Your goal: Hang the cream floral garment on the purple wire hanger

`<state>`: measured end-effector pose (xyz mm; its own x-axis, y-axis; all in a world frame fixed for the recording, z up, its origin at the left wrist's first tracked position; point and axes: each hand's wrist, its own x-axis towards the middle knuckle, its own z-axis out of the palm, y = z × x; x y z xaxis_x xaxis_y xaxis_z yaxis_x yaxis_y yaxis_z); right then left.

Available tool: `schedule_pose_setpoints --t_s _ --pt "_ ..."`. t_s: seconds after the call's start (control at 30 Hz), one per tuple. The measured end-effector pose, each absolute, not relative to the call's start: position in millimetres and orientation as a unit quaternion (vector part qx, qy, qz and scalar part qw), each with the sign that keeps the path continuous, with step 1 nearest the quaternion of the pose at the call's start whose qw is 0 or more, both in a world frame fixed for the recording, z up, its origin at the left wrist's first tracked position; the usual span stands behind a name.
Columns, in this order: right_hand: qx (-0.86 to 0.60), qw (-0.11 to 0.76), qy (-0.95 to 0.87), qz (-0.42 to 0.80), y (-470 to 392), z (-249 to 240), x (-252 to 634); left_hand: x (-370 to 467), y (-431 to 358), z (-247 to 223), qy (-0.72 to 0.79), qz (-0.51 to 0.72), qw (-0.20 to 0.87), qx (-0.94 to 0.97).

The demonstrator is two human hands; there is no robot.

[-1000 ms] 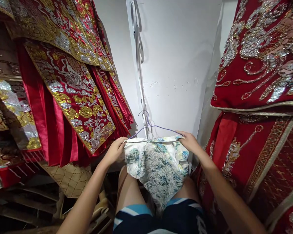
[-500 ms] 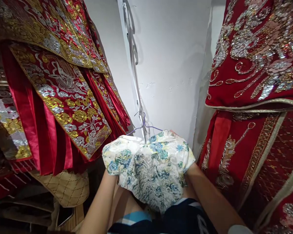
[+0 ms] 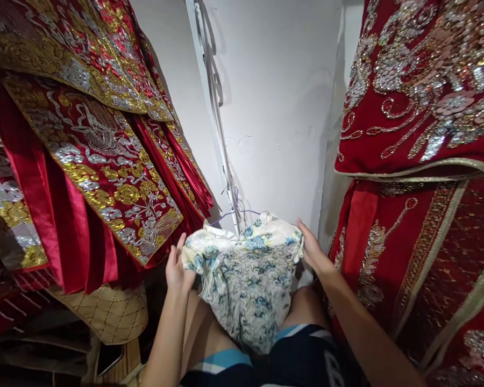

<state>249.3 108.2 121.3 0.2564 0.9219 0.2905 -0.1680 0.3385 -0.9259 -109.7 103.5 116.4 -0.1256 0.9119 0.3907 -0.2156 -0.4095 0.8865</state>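
Note:
A short-sleeved blouse (image 3: 252, 279), white with a blue and green flower print, hangs on a thin purple wire hanger (image 3: 226, 216) above my lap. At its left sleeve is my left hand (image 3: 178, 269), with fingers stretched upward and the palm against the sleeve's edge. My right hand (image 3: 312, 248) lies along the opposite sleeve, its fingers extended and touching the cloth edge. Part of the right fingers is hidden by the sleeve. The hanger's hook is by a narrow metal rail (image 3: 220, 123) on the wall.
Red embroidered garments with gold and silver sequins (image 3: 116, 161) hang close on the left. More red beaded garments (image 3: 419, 107) crowd the right side. A white wall (image 3: 278, 97) stands ahead. Low on the left are a quilted beige cloth (image 3: 108, 312) and a dark phone-like object (image 3: 109, 357).
Both hands have come out from under the sleeves to the blouse's sides. The blouse now hangs narrower and lower, its sleeves drooping. The view has shifted slightly.

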Motion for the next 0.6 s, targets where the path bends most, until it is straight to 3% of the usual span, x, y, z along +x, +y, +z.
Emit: schedule_pose_setpoints --t_s 0.13,0.23,0.33,0.47,0.6 --pt "-0.381 0.667 -0.437 0.468 108.2 132.7 255.6 -101.5 114.8 157.4 0.355 0.686 0.357 0.526" --pt "-0.363 0.672 -0.416 0.493 93.1 131.7 253.1 -103.8 120.4 169.3 0.403 0.640 0.190 0.626" --pt "-0.353 0.697 -0.364 0.507 78.7 128.5 246.7 -108.7 119.9 163.8 0.456 0.553 0.050 0.695" --pt "-0.356 0.725 -0.302 0.507 66.9 127.9 237.7 -99.5 115.4 150.7 0.505 0.445 -0.017 0.740" --pt "-0.373 0.730 -0.315 0.479 31.0 112.3 225.0 -71.6 107.2 133.5 0.484 0.413 -0.076 0.767"
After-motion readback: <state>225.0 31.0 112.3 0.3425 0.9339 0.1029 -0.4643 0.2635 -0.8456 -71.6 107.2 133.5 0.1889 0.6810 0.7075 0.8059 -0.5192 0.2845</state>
